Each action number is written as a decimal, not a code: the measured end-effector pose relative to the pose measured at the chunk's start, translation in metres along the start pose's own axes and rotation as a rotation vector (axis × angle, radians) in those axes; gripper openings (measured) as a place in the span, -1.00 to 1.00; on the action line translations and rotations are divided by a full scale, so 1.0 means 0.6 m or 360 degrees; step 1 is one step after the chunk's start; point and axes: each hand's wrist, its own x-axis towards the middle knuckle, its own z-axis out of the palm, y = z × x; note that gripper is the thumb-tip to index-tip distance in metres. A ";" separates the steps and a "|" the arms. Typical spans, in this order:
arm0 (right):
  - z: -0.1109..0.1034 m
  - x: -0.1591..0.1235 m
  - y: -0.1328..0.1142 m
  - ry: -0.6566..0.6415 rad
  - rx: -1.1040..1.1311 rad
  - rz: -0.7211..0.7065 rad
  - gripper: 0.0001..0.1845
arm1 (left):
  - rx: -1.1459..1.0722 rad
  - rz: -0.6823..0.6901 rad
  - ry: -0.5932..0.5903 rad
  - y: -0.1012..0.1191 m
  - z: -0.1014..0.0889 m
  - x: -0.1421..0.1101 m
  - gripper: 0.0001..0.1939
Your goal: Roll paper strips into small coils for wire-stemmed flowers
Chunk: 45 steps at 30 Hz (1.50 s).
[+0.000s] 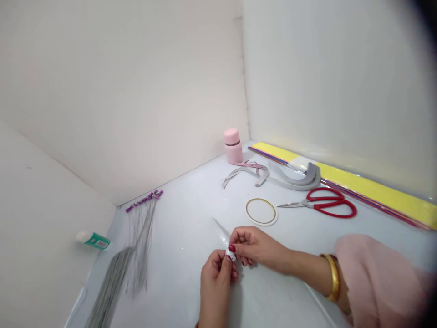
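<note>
Here, the left hand (215,274) and right hand (254,246) sit close together at the near middle of the table (180,228), fingers of both clamped on a small white piece (231,255), a pale strip (221,231) pointing far-left from it. Farther off lies a ring (262,223), scissors (310,204) at its right; wires (112,278) lie well left.

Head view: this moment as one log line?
left hand: pinching white piece | right hand: pinching same piece | red scissors: beside ring
</note>
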 end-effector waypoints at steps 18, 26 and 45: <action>-0.004 -0.001 0.006 0.0061 -0.0079 -0.0037 -0.92 | -0.0208 -0.0023 -0.0075 0.008 -0.002 -0.001 -0.86; -0.003 -0.005 0.004 0.0058 -0.0082 -0.0071 -0.93 | -0.0302 -0.0039 0.0006 0.002 -0.003 0.000 -0.81; -0.007 -0.002 -0.004 0.0144 0.0062 -0.0146 -0.66 | 0.0604 0.0287 0.0065 0.006 0.008 -0.022 -0.72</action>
